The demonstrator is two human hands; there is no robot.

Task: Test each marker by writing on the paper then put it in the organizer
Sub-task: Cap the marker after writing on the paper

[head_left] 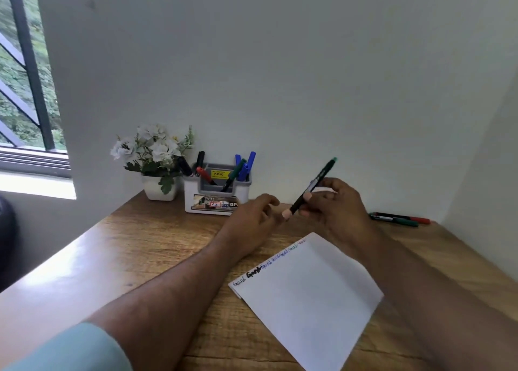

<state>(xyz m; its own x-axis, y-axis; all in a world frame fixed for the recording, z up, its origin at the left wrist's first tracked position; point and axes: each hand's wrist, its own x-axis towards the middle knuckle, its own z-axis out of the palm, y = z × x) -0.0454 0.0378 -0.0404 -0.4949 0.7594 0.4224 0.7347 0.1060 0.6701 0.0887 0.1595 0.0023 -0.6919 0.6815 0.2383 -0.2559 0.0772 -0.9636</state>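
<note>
My right hand (337, 206) holds a green-tipped black marker (318, 182) tilted up to the right, above the far edge of the white paper (311, 295). My left hand (253, 219) is just left of the marker's lower end, one fingertip touching it, fingers loosely apart. The paper lies on the wooden desk (157, 238) and carries a row of written test words along its far edge. The white and grey organizer (217, 191) stands against the wall and contains several black, red, green and blue markers. A red marker (406, 218) and a green marker (395, 222) lie at the far right.
A white pot of pale artificial flowers (157, 157) stands left of the organizer. The wall rises right behind the desk, with a side wall at the right. A barred window (25, 90) is at the left.
</note>
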